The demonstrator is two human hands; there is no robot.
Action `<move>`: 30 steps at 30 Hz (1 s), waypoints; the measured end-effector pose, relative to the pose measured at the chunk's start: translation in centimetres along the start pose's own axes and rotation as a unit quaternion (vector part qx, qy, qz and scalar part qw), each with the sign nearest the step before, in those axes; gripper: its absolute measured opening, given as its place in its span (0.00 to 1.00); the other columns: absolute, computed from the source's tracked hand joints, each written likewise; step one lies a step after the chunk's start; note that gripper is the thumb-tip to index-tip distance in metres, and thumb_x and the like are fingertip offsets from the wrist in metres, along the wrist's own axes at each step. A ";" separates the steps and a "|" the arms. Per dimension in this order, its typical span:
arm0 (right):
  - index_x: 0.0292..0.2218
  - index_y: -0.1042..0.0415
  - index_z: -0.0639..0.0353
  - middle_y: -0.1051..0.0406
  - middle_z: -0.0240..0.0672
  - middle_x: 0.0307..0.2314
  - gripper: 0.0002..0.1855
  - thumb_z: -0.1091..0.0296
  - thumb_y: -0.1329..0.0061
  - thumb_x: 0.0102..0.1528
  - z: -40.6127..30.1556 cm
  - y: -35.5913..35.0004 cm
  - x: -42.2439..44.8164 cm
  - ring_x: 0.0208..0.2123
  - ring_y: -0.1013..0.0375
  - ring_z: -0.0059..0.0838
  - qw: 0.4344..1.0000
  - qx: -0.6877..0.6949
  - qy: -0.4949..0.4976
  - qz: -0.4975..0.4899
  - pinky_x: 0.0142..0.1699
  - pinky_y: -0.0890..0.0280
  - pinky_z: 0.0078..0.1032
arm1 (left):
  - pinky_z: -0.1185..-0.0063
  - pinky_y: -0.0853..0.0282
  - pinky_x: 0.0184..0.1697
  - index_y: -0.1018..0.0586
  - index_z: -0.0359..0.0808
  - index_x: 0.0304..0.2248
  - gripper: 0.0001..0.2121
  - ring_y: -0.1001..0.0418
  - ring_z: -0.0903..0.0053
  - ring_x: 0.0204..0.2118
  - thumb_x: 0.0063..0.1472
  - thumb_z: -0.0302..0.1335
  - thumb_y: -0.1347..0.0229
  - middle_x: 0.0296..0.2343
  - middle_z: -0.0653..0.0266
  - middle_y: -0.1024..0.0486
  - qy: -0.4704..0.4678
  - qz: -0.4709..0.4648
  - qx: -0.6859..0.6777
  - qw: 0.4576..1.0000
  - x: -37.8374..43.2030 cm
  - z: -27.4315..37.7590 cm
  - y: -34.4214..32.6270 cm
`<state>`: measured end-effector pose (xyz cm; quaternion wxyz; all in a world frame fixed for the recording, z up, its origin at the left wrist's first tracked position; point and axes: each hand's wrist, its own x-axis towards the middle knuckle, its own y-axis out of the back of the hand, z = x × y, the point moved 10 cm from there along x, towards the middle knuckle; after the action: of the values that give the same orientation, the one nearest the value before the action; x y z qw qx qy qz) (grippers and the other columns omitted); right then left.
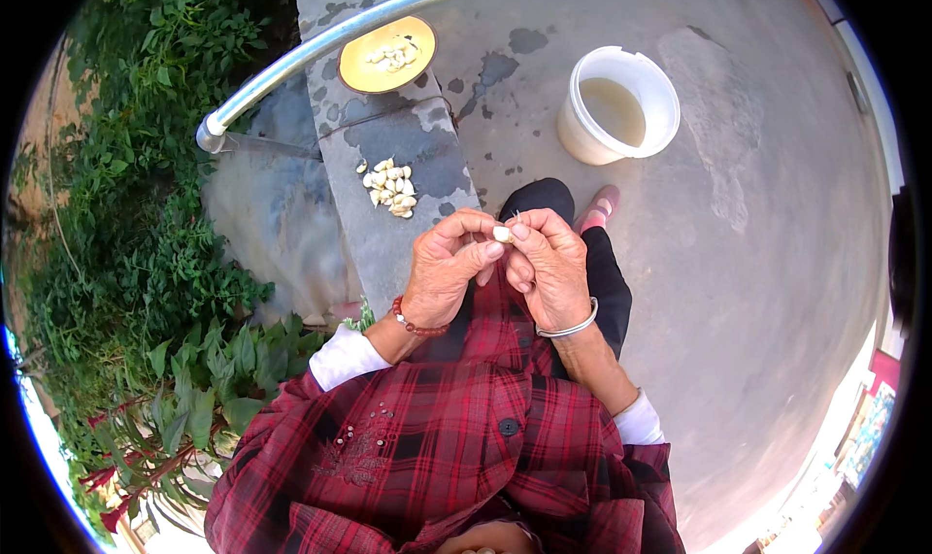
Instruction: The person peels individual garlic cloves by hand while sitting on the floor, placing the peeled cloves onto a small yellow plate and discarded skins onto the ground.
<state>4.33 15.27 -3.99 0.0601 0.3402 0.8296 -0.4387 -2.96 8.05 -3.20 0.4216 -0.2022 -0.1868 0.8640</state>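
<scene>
Between the fingertips of both hands, above my lap, is a pale garlic clove (502, 234). My left hand (455, 252) pinches it from the left with thumb and forefinger. On the other side, my right hand (550, 255) grips it, and a thin wisp that looks like skin sticks up by its forefinger. A small pile of garlic cloves (392, 184) lies on the stone ledge to the left of my hands. Farther along that ledge, a yellow dish (357, 71) with a dark rim holds several pale cloves (394, 56).
A white plastic bucket (661, 110) of cloudy water stands on the concrete floor (735, 277). Overhead, a metal pipe (378, 21) arches across the stone ledge (349, 197). Dense green plants (138, 212) line the left side. Wet patches (497, 70) mark the ground beside the ledge.
</scene>
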 end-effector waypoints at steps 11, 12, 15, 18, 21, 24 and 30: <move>0.26 0.33 0.64 0.39 0.24 0.16 0.09 0.67 0.52 0.52 -2.8 0.0 -1.1 0.15 0.45 0.09 0.968 -0.213 0.127 0.034 0.18 0.50 0.11 | 0.88 0.39 0.21 0.28 0.31 0.33 0.06 0.36 0.86 0.21 0.54 0.19 0.48 0.30 0.65 0.32 -0.034 -0.005 -0.041 0.999 -0.2 1.1 -1.6; 0.26 0.33 0.64 0.39 0.24 0.16 0.09 0.67 0.52 0.52 -3.1 -0.1 -1.2 0.15 0.45 0.10 0.960 -0.241 0.139 0.037 0.19 0.49 0.11 | 0.87 0.39 0.21 0.28 0.31 0.34 0.07 0.36 0.86 0.22 0.54 0.19 0.48 0.31 0.64 0.32 -0.042 -0.010 -0.036 0.998 -0.2 1.1 -1.6; 0.25 0.34 0.65 0.40 0.25 0.15 0.10 0.67 0.53 0.52 -3.9 -0.5 -1.5 0.16 0.45 0.10 0.930 -0.317 0.183 0.044 0.19 0.49 0.12 | 0.86 0.37 0.22 0.29 0.32 0.35 0.07 0.36 0.84 0.23 0.54 0.20 0.49 0.34 0.61 0.32 -0.068 -0.026 -0.009 0.997 -0.2 1.3 -1.6; 0.25 0.34 0.65 0.40 0.25 0.15 0.10 0.67 0.53 0.53 -4.1 -0.6 -1.4 0.16 0.45 0.10 0.913 -0.350 0.204 0.039 0.19 0.48 0.13 | 0.85 0.37 0.22 0.30 0.31 0.34 0.07 0.35 0.84 0.23 0.55 0.20 0.50 0.35 0.58 0.31 -0.093 -0.032 0.007 0.995 -0.3 1.7 -1.7; 0.25 0.35 0.64 0.40 0.25 0.15 0.10 0.67 0.54 0.54 -3.4 -0.6 -1.1 0.15 0.45 0.11 0.938 -0.312 0.152 0.020 0.19 0.49 0.12 | 0.85 0.35 0.22 0.31 0.31 0.34 0.06 0.34 0.83 0.23 0.55 0.19 0.50 0.35 0.55 0.31 -0.073 -0.012 -0.054 0.996 -0.1 1.8 -1.6; 0.25 0.36 0.63 0.40 0.25 0.16 0.10 0.67 0.55 0.54 -2.3 -0.5 -0.9 0.14 0.45 0.10 0.966 -0.240 0.100 0.002 0.17 0.49 0.11 | 0.84 0.34 0.21 0.32 0.31 0.33 0.05 0.34 0.82 0.23 0.55 0.19 0.50 0.35 0.53 0.30 -0.018 -0.003 -0.127 0.992 0.2 1.3 -1.3; 0.28 0.34 0.64 0.34 0.30 0.19 0.07 0.69 0.55 0.54 -1.7 0.2 -0.6 0.13 0.42 0.10 0.982 -0.179 0.057 0.005 0.15 0.47 0.10 | 0.84 0.34 0.20 0.31 0.30 0.33 0.06 0.33 0.81 0.23 0.54 0.18 0.50 0.32 0.55 0.30 -0.022 0.009 -0.105 0.994 0.4 1.1 0.1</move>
<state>5.29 16.31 -2.85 0.0744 0.3523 0.8951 -0.2630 -3.79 8.18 -2.42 0.3861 -0.2283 -0.2839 0.8475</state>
